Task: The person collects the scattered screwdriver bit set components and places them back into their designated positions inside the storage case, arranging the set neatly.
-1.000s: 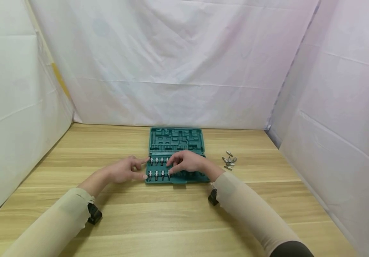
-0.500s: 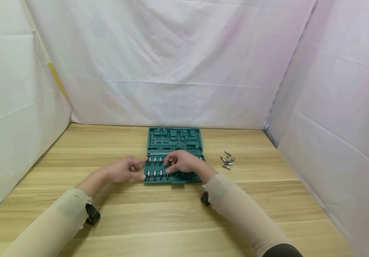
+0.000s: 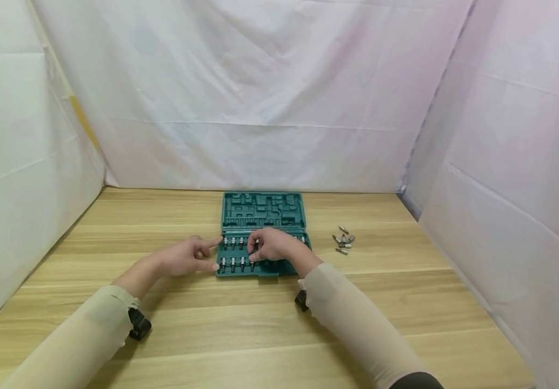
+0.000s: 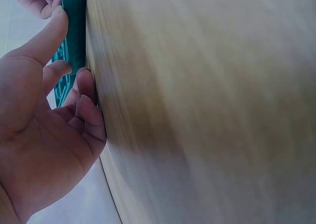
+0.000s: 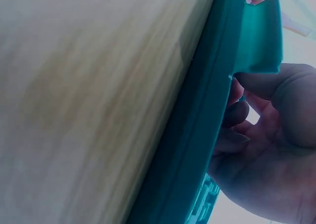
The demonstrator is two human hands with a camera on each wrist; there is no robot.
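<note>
An open green socket case [image 3: 263, 275] lies on the table in the head view, its moulded lid tilted back. Silver-and-dark bit sockets [image 3: 233, 264] stand in two rows in its base. My left hand [image 3: 184, 258] touches the case's left edge with extended thumb and index finger; its other fingers curl loosely. Over the base, my right hand [image 3: 273, 246] brings thumb and index finger together at the head of a bit socket [image 3: 252, 266] in the front row. The right wrist view shows the front latch [image 5: 261, 36] partly hiding those fingertips. My right hand covers part of both rows.
Several loose bit sockets [image 3: 343, 240] lie in a small cluster on the wooden table [image 3: 240, 335], right of the case. White sheets [image 3: 260, 97] hang behind the table and along both sides.
My right hand has shifted slightly left over the case, and its thumb and index finger have drawn closer together. My left hand stays at the case's edge. The head view has shifted slightly.
</note>
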